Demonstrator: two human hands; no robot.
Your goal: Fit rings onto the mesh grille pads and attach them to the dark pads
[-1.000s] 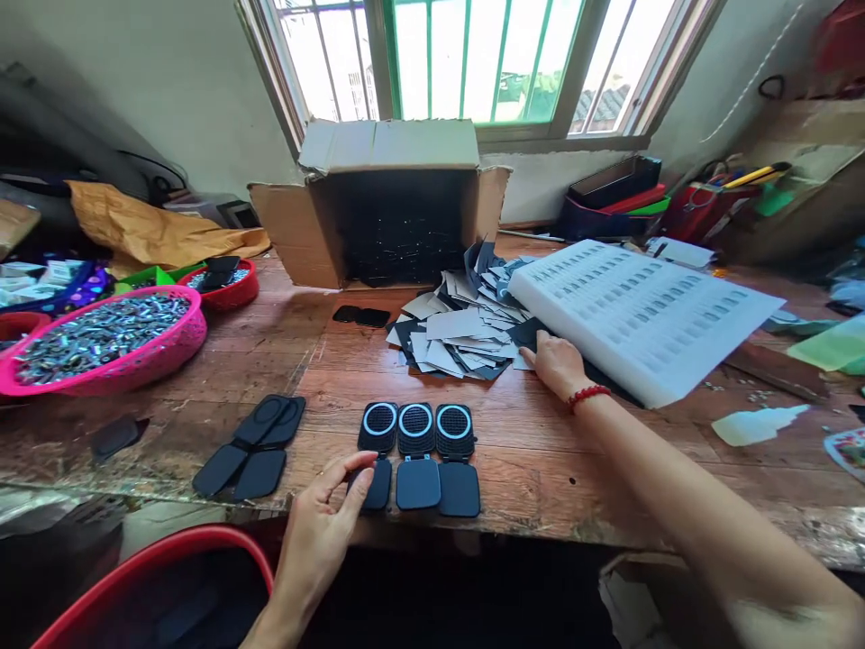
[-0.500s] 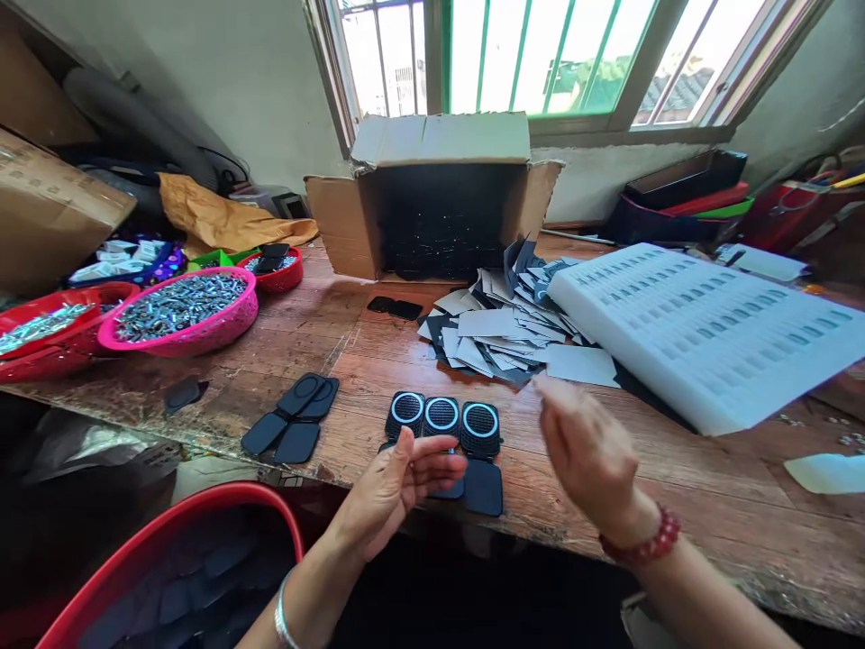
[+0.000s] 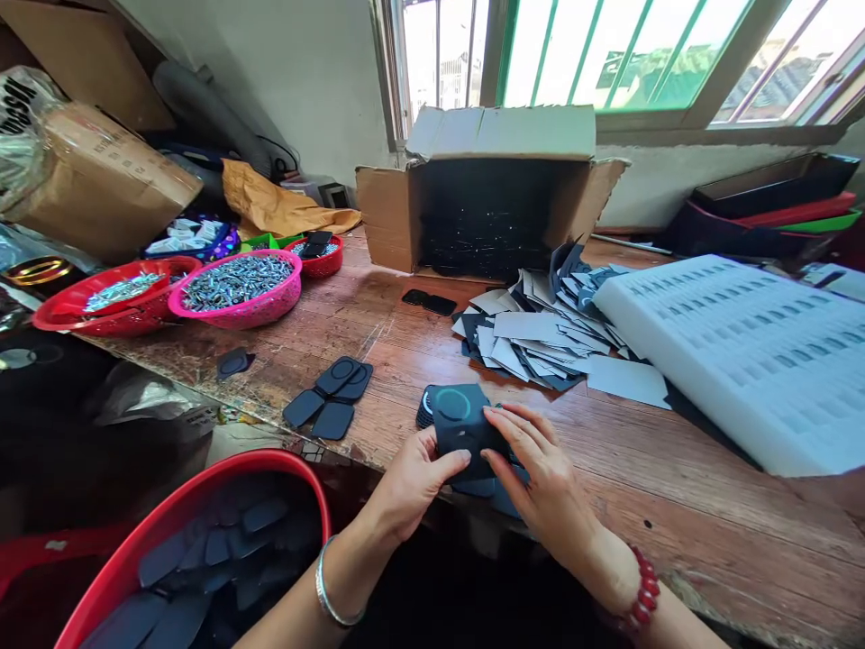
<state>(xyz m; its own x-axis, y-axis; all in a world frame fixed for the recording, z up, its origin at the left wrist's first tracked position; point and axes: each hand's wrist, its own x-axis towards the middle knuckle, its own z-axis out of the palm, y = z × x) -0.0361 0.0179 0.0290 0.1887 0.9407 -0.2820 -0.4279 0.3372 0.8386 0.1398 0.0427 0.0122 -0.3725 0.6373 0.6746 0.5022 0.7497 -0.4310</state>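
Note:
A thin dark sheet with a ring mark (image 3: 454,406) is held up between my two hands above the table's front edge. My left hand (image 3: 414,478) pinches its lower left part, thumb on the face. On the right side, my right hand (image 3: 537,460) grips the sheet with thumb and fingers. Behind and beneath it lie black square pads with white rings (image 3: 425,410), mostly covered by the sheet and hands. Flat dark panels of the same row (image 3: 477,488) show below. Left of my hands, several black rounded-square folding pads (image 3: 332,420) rest on the wood.
A pile of grey and black cards (image 3: 541,324) lies by an open cardboard box (image 3: 383,216). A white foam tray (image 3: 716,379) stands at right. Baskets of metal parts, including a pink one (image 3: 287,297), are at left. A red tub (image 3: 323,491) holds dark pads.
My hands have come together, and the dark ring-marked sheet is now held between them. My right hand has moved in from beside the card pile. The view has turned slightly left.

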